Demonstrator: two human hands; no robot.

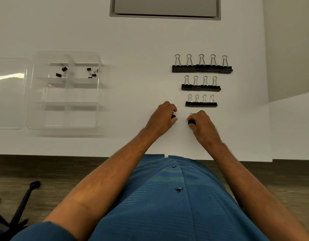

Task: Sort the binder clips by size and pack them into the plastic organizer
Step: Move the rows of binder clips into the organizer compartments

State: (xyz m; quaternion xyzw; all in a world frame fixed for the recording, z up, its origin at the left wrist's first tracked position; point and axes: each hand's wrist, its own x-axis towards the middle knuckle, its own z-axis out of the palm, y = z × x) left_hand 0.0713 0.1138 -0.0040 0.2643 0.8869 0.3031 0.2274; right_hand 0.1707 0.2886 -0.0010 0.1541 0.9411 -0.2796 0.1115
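Observation:
Black binder clips lie on the white table in three rows: a row of large clips [202, 68], a row of medium clips [201, 87] below it, and a row of smaller clips [201, 103] nearest me. Just below these rows, my left hand [163, 117] pinches a small black clip [173, 116], and my right hand [201, 122] pinches another small clip [191, 121]. The clear plastic organizer [45, 108] stands at the left. Its two far compartments hold a few tiny clips [61, 72], [91, 72].
A clear lid [9, 94] lies left of the organizer. A grey recessed panel [165, 7] is at the table's far edge. The table's front edge runs by my torso. A black chair base [19, 206] stands on the floor at the lower left.

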